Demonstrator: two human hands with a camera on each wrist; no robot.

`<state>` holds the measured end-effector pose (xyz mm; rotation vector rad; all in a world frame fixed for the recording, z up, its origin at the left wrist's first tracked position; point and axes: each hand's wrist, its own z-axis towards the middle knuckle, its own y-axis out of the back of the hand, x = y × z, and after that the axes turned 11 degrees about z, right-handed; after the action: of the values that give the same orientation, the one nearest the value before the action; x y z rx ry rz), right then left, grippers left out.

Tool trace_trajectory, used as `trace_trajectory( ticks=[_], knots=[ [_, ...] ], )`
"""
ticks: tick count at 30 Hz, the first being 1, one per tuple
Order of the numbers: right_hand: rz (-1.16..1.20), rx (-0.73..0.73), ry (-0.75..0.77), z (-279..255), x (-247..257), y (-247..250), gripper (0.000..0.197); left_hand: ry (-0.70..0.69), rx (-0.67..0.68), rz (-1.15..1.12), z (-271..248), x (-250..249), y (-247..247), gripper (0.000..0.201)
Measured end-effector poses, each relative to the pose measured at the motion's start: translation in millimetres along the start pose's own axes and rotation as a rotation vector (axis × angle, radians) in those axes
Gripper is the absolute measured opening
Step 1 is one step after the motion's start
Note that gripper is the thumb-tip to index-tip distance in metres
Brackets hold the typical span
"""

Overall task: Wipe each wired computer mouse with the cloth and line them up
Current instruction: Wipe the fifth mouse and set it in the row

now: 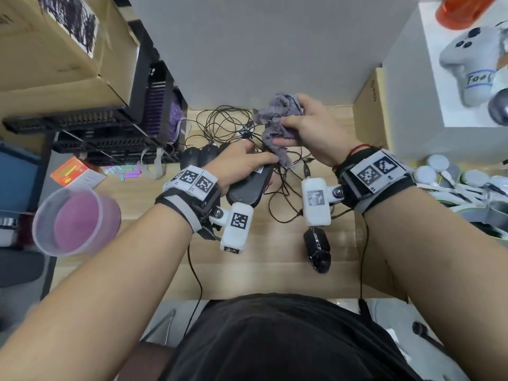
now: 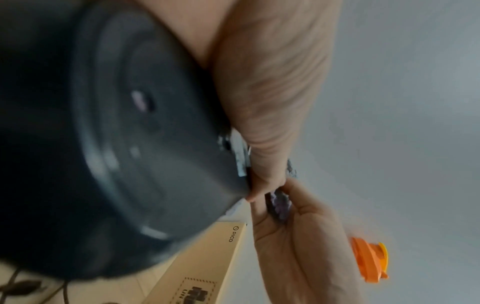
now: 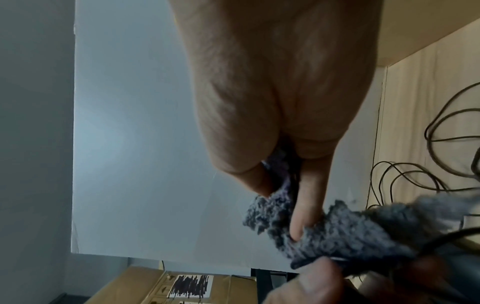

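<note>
My left hand (image 1: 242, 163) grips a black wired mouse (image 1: 248, 188) above the wooden desk, its flat underside (image 2: 124, 144) turned toward the left wrist camera. My right hand (image 1: 305, 127) holds a crumpled grey-purple cloth (image 1: 275, 125) just beyond the mouse's front end; in the right wrist view the cloth (image 3: 324, 232) is bunched between thumb and fingers. Two black mice (image 1: 200, 156) sit side by side at the desk's back left. Another black mouse (image 1: 317, 250) lies near the front edge, right of centre. Tangled black cables (image 1: 228, 125) spread across the back of the desk.
Cardboard boxes (image 1: 55, 45) and black trays (image 1: 110, 127) crowd the left. A pink-tinted plastic cup (image 1: 74, 220) stands at front left beside a small orange box (image 1: 74, 174). A white box (image 1: 467, 64) with a game controller and white gadgets (image 1: 453, 177) fills the right.
</note>
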<state>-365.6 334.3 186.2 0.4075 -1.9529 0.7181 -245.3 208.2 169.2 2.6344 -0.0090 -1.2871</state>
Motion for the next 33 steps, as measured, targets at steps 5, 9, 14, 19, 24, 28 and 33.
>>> trace_trajectory(
  ticks=[5, 9, 14, 19, 24, 28, 33],
  knots=[
    [0.09, 0.042, -0.009, -4.2, -5.1, -0.9, 0.037, -0.001, 0.036, -0.132, -7.3, 5.4, 2.2, 0.026],
    [-0.032, -0.132, 0.067, -5.8, -3.2, 3.8, 0.034, 0.022, -0.068, -0.076, 1.6, 13.6, 10.0, 0.028],
    [-0.14, -0.575, 0.166, -12.8, 10.0, 30.7, 0.024, 0.031, -0.258, -0.135, 20.3, 9.4, 29.1, 0.018],
    [-0.313, -0.116, -0.069, -29.5, -15.1, -7.9, 0.036, -0.02, -0.442, -0.143, 43.2, -10.5, 42.1, 0.016],
    [-1.056, -0.105, 0.028, -6.4, -52.8, -40.4, 0.07, -0.052, -0.446, 0.009, 63.7, -21.2, 42.7, 0.025],
    [-1.188, -0.273, 0.185, 8.0, -65.9, -52.5, 0.079, -0.032, -0.423, 0.051, 78.6, -17.6, 42.6, 0.03],
    [-0.971, -0.238, 0.107, 20.8, -81.2, -41.0, 0.044, 0.044, -0.29, 0.064, 98.1, -13.2, 51.6, 0.032]
  ],
)
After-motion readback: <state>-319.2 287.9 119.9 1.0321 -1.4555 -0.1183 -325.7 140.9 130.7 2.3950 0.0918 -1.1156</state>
